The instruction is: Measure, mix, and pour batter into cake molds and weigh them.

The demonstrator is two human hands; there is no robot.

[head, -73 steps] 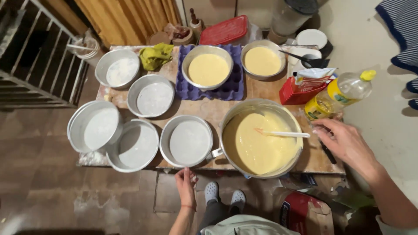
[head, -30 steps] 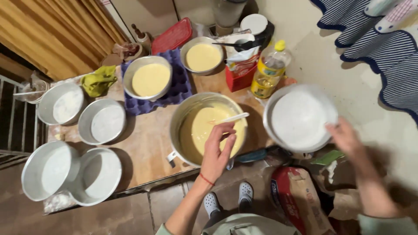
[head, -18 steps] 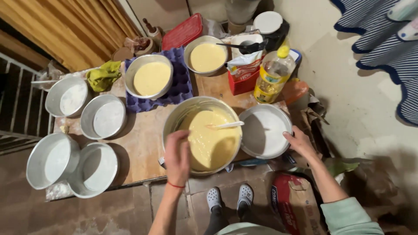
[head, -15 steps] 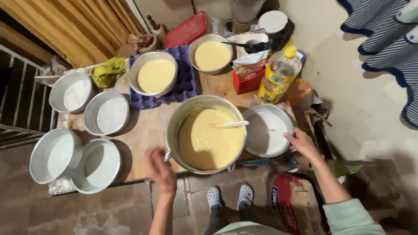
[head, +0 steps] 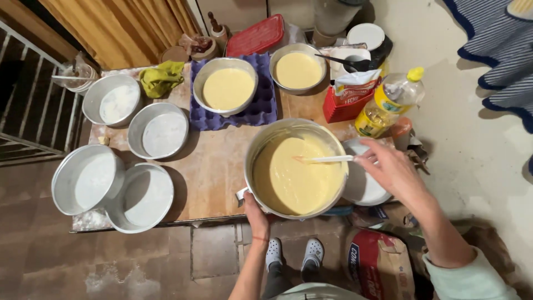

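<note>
Both hands at a large pot of yellow batter on a floured tabletop.

From the left, 4 empty floured round pans (head: 115, 161) sit in a cluster on the tabletop (head: 214, 166), the 2 nearest overlapping at the near edge, a green cloth (head: 161, 78) behind them. Next, a purple egg tray (head: 261, 108) carries a batter-filled pan (head: 226, 86), with a second filled pan (head: 298, 68) just beside it. The left hand (head: 255, 214) grips the large pot (head: 297, 166) at its near rim by the handle. The right hand (head: 391, 169) pinches the white spatula (head: 327, 159) lying in the batter, above an empty pan (head: 363, 189). Behind stand a red box (head: 347, 103) and an oil bottle (head: 388, 103).
</note>
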